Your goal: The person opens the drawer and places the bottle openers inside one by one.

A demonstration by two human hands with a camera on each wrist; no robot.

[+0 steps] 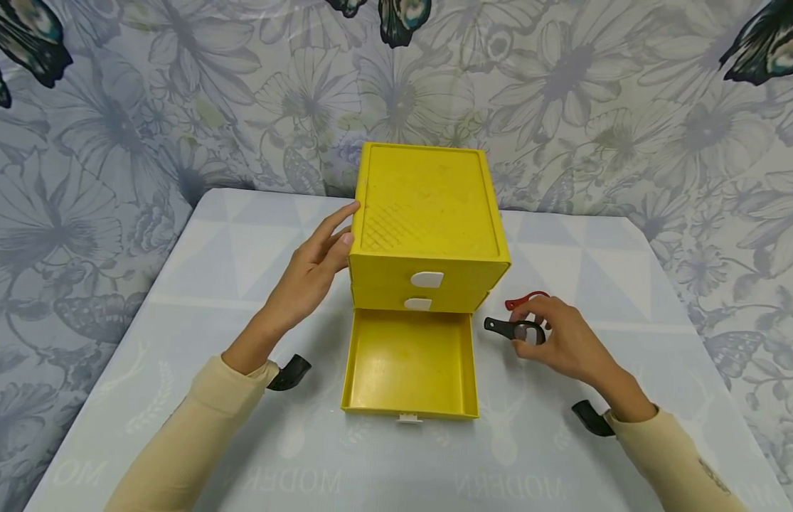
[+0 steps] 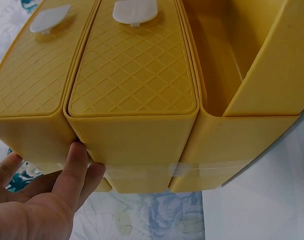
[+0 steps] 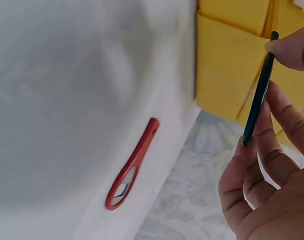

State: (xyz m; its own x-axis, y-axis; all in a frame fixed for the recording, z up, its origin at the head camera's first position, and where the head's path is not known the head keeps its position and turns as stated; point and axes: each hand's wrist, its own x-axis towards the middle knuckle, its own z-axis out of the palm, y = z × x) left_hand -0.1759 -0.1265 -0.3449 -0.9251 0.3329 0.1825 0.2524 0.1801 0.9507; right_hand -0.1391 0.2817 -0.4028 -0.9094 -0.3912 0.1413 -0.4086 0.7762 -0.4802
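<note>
A yellow drawer unit (image 1: 428, 199) stands on the table, with its bottom drawer (image 1: 409, 366) pulled out and bare inside. Against the unit's left side rests my left hand (image 1: 306, 274), fingers extended; in the left wrist view its fingertips touch the yellow side wall (image 2: 137, 145). To the right of the unit, my right hand (image 1: 562, 341) pinches a black magnifying glass (image 1: 501, 327) by its round rim, the handle pointing left toward the unit. The right wrist view shows this black magnifying glass (image 3: 259, 92) edge-on between thumb and fingers. A red magnifying glass (image 3: 137, 160) lies flat on the table.
Two upper drawers stay closed, each with a white tab (image 1: 428, 279). The pale patterned table (image 1: 242, 455) runs back to a floral-covered wall (image 1: 294, 92). Black wrist straps (image 1: 290, 373) hang at both sleeves.
</note>
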